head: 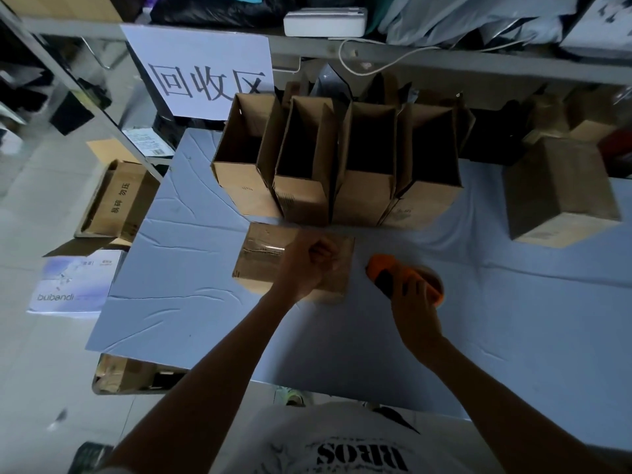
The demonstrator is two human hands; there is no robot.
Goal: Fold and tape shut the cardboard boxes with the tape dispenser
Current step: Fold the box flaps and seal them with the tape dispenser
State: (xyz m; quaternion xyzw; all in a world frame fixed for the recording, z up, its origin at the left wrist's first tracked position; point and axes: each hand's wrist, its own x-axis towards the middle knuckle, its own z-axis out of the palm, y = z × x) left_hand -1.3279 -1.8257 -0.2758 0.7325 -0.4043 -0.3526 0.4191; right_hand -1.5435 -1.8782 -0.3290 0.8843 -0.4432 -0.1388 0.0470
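My left hand (309,265) is curled into a fist on top of the small cardboard box (265,265) near the front of the counter (191,295), and I can see nothing held in it. A strip of clear tape (263,247) shows across the lid's far part. My right hand (415,297) grips the orange tape dispenser (384,265), which sits low over the counter just beside the box's right edge, apart from the cardboard. I judge this box to be nearly sealed.

Behind it a row of four open boxes (337,186) stands upright, flaps up, touching one another – their tops are not yet folded. Another closed box (561,196) sits well apart to the right.

What could go wrong from here:
- The box is light and held only by my fist; if I pull tape sideways it may slide or turn, and the strip would land crooked.
- I cannot tell whether the tape has been cut. If not, moving the dispenser away would peel up the strip.
- The open row stands just behind the box – a wide sweep of my arm could tip one over.
- The counter's blue cover is wrinkled, so a box pushed across it may snag
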